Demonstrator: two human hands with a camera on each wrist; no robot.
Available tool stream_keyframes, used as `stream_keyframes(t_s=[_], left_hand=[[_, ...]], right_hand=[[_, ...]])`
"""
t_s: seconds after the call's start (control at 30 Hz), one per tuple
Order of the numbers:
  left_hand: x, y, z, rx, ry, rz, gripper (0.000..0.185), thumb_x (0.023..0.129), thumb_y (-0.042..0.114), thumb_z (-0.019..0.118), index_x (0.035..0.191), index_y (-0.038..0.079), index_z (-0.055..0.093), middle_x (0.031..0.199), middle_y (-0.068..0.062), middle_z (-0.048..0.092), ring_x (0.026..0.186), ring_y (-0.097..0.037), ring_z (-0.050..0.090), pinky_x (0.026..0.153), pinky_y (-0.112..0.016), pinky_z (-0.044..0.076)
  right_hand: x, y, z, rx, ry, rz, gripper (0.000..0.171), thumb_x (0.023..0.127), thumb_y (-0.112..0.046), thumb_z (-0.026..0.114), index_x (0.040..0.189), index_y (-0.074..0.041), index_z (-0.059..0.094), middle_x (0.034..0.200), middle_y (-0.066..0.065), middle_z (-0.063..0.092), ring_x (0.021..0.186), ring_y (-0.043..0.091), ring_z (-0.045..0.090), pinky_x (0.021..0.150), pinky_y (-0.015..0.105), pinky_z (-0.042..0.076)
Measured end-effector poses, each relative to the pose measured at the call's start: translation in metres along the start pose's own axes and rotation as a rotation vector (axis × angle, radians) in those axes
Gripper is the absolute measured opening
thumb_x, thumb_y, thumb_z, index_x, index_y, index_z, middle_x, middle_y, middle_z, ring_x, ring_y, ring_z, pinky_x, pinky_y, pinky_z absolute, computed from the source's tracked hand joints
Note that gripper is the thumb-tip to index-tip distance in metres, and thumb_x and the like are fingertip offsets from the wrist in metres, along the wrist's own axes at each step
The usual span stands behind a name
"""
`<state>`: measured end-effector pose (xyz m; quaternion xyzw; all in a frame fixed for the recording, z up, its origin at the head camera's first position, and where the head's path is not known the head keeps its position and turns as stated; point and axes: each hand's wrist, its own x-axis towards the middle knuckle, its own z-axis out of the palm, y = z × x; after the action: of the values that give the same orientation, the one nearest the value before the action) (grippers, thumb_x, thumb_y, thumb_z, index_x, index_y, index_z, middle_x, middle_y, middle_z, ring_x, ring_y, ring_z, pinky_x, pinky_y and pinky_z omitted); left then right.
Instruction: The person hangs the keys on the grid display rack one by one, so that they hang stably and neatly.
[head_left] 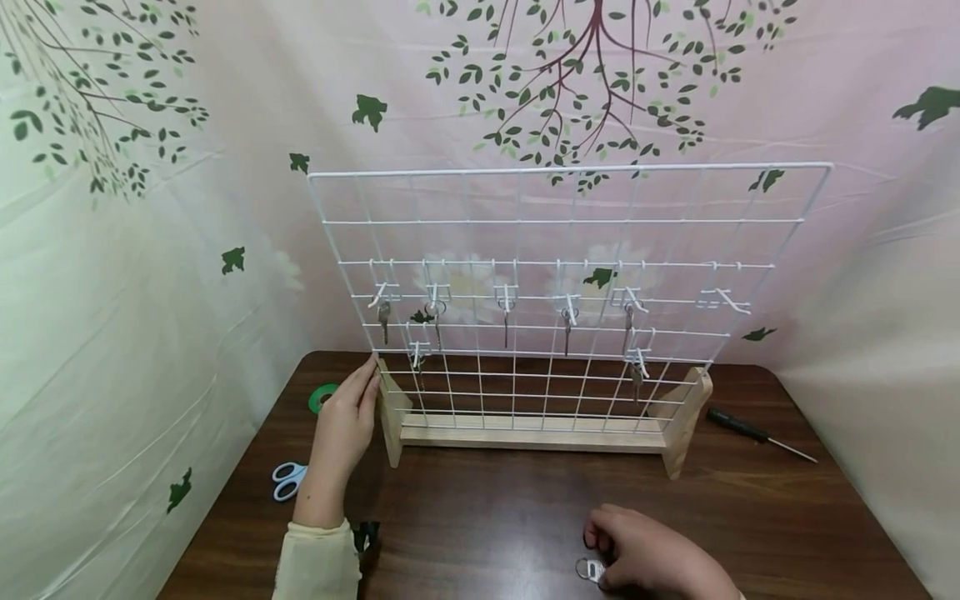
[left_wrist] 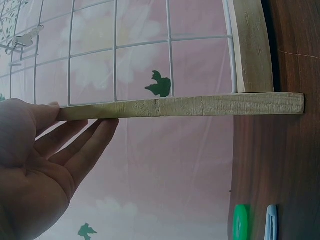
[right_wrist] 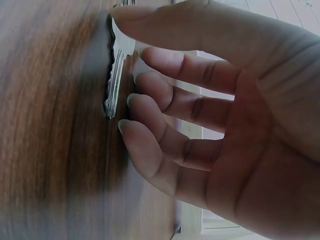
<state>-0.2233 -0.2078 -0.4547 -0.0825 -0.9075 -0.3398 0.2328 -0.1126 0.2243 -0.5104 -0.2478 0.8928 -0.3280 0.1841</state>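
Note:
My left hand (head_left: 348, 417) grips the upper end of the wooden side piece (left_wrist: 200, 106) of a rack, thumb on one face and fingers on the other. A white wire grid (head_left: 517, 222) stands tilted in this wooden base. White hooks on it carry several keys, among them one key (head_left: 386, 322) near the left end; the far-right hook (head_left: 727, 300) bears none. Low at the front, my right hand (head_left: 656, 554) is over a loose silver key (right_wrist: 116, 82) on the table, thumb tip at its head and fingers loosely bent beside it. A ring (head_left: 581, 569) shows at the key's head.
On the dark wooden table (head_left: 480, 508), a green tape roll (head_left: 321, 397) and light blue scissors (head_left: 288, 481) lie left of the rack. To its right lies a black-handled screwdriver (head_left: 757, 433). Leaf-patterned cloth (head_left: 247, 150) hangs behind and at both sides.

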Motion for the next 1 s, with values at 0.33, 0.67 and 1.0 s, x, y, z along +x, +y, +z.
stream_keyframes(t_s=[0.33,0.67,1.0], left_hand=[[-0.0007,-0.0016,0.0009,0.000,0.011,0.007,0.045,0.114,0.020,0.053,0.158,0.008,0.054,0.155,-0.019,0.061,0.138,-0.040,0.064,0.110,-0.058,0.057],[0.0008,-0.0002,-0.0003,0.001,0.015,0.010,0.045,0.114,0.019,0.053,0.157,0.007,0.054,0.154,-0.020,0.062,0.138,-0.040,0.064,0.109,-0.057,0.057],[0.0005,-0.0008,0.0005,-0.009,0.003,0.014,0.046,0.114,0.021,0.053,0.159,0.009,0.052,0.155,-0.020,0.061,0.138,-0.041,0.064,0.108,-0.059,0.057]], right_hand=[[0.0036,-0.0017,0.0019,-0.020,-0.006,0.028,0.038,0.065,0.001,0.081,0.089,-0.020,0.058,0.082,-0.013,0.053,0.072,-0.005,0.043,0.061,0.019,0.037],[0.0053,-0.0028,0.0008,-0.004,-0.026,0.071,0.030,0.070,-0.001,0.081,0.085,-0.019,0.063,0.074,-0.015,0.054,0.065,-0.004,0.044,0.057,0.020,0.038],[0.0059,-0.0047,-0.0021,0.032,-0.061,0.099,0.027,0.076,-0.002,0.083,0.084,-0.018,0.063,0.074,-0.011,0.055,0.065,-0.002,0.044,0.057,0.021,0.037]])
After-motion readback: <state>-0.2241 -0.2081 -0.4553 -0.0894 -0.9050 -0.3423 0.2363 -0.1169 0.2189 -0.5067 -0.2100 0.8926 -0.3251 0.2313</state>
